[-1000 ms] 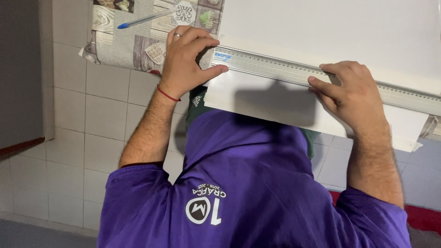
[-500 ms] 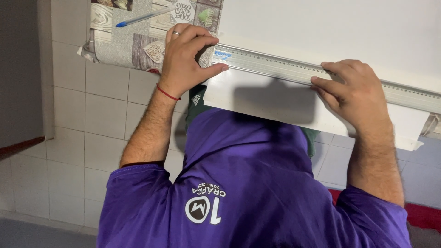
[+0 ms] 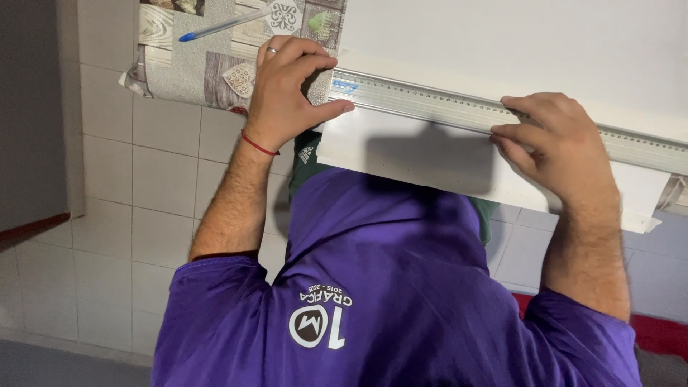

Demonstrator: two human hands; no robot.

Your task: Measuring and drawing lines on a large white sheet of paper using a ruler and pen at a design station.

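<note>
A long metal ruler (image 3: 430, 107) lies across a large white sheet (image 3: 502, 43) on a table, running from the left down towards the right edge. My left hand (image 3: 290, 86), with a ring and a red wrist cord, grips the ruler's left end between thumb and fingers. Further right, my right hand (image 3: 559, 143) presses on the ruler with fingertips on top and thumb at the near edge. The sheet's near edge overhangs the table above my purple shirt (image 3: 401, 301).
A patterned tablecloth (image 3: 186, 68) covers the table's left corner, and a blue pen (image 3: 222, 25) lies on it beyond my left hand. Pale floor tiles (image 3: 143, 179) show below. A dark panel (image 3: 29, 107) stands at the left and something red (image 3: 659, 337) sits at the lower right.
</note>
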